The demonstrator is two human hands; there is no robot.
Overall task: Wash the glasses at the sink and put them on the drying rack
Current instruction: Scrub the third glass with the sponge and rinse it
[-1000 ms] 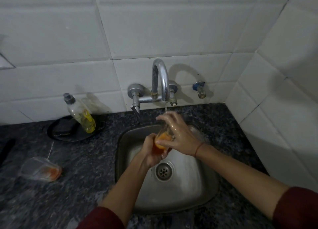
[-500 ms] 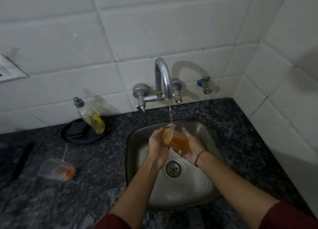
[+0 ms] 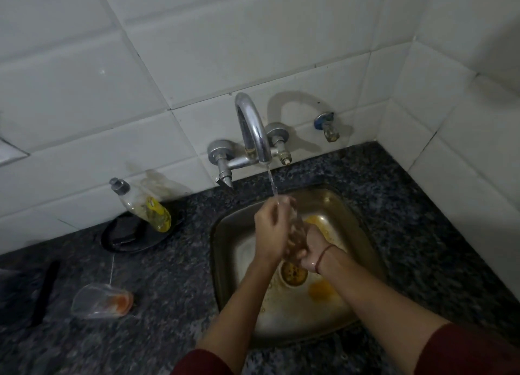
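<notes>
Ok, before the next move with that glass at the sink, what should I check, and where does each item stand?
1. Grip on the glass: ok. Left hand holds its upper part, right hand its base.
2. Rinse water: ok. The stream from the tap lands at the rim.
3. Glass clean: cannot tell, blurred and half covered by fingers.
4. Sink: not ok, orange residue near the drain.
5. Second glass: not ok, on its side on the countertop, orange residue inside.
6. Drying rack: cannot tell, not in view.
</notes>
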